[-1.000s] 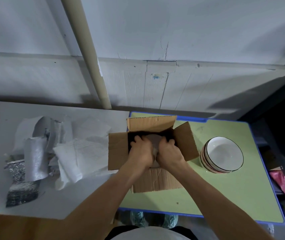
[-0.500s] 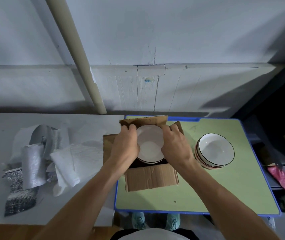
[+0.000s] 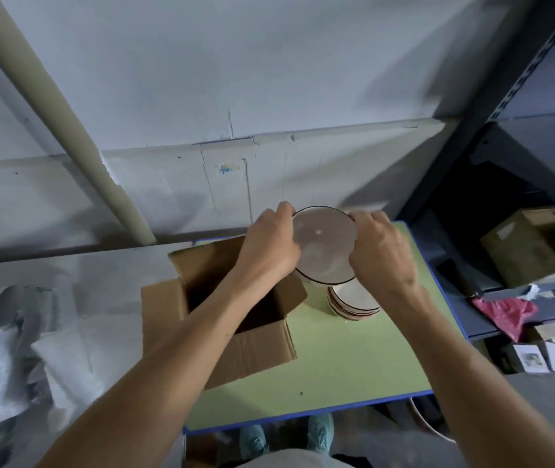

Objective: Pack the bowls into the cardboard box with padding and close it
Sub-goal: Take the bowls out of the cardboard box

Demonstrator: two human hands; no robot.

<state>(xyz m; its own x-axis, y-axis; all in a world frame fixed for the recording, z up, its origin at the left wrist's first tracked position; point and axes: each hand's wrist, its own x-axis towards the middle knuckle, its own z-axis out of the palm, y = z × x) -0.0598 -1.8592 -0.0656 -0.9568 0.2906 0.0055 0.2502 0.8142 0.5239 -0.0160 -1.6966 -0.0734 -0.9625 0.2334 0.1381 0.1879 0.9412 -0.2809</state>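
I hold a white bowl with a dark rim (image 3: 324,246) in the air between both hands. My left hand (image 3: 269,244) grips its left edge and my right hand (image 3: 380,251) grips its right edge. The bowl hangs above a stack of striped bowls (image 3: 353,300) on the green table (image 3: 347,363). To the left stands the open cardboard box (image 3: 235,332), flaps spread, its dark inside partly hidden by my left forearm.
White and silvery padding sheets (image 3: 33,342) lie on the grey surface at the left. A dark metal shelf (image 3: 505,184) with a cardboard box (image 3: 532,244) and a red bag (image 3: 505,314) stands to the right. A cream pipe (image 3: 66,130) runs along the wall.
Both hands have lifted the bowl out of the box and carried it right, over the stack of bowls. The view has swung to the right.
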